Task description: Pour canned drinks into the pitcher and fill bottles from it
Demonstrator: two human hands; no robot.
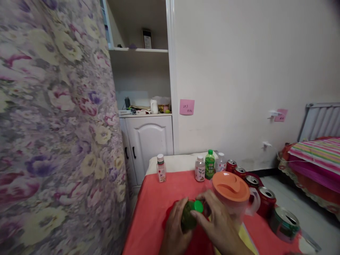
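Note:
Low in the view, my left hand (175,223) is wrapped round a dark olive-green, rounded thing (188,216) whose kind I cannot make out. At its upper right sits a bright green round cap (198,206); whether the two are joined is unclear. My right hand (214,217) pinches at the cap between thumb and fingers. Under the hands, part of a red dish (168,211) shows on the red tablecloth (148,216). A clear pitcher with an orange lid (230,186) stands just beyond my right hand.
Small bottles stand along the table's far side: a pink-labelled one (160,169), another (200,169) and a green one (210,165). Several opened drink cans line the right edge, a green can (284,224) nearest. A floral curtain (58,134) hangs at left.

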